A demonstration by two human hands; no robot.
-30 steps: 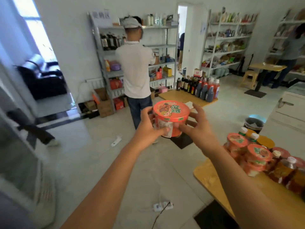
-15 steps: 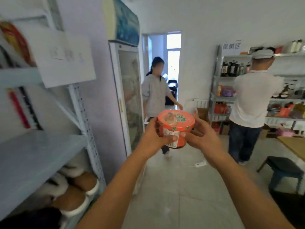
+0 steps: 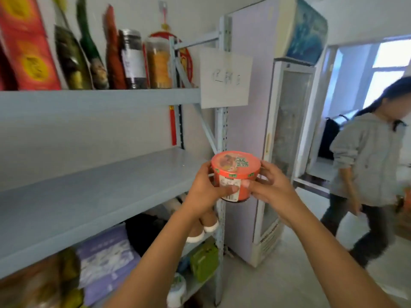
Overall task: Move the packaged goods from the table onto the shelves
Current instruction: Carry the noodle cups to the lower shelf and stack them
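Centre of frame: the left hand [image 3: 205, 192] and right hand [image 3: 270, 187] grip an orange noodle cup [image 3: 235, 174] from both sides, beside the shelf post [image 3: 221, 134]. Left: grey middle shelf [image 3: 89, 192]. Behind: refrigerator [image 3: 287, 130]; right edge, a person in grey [image 3: 369, 165].

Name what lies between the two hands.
An orange noodle cup, gripped by the left hand and the right hand; the head view shows it.
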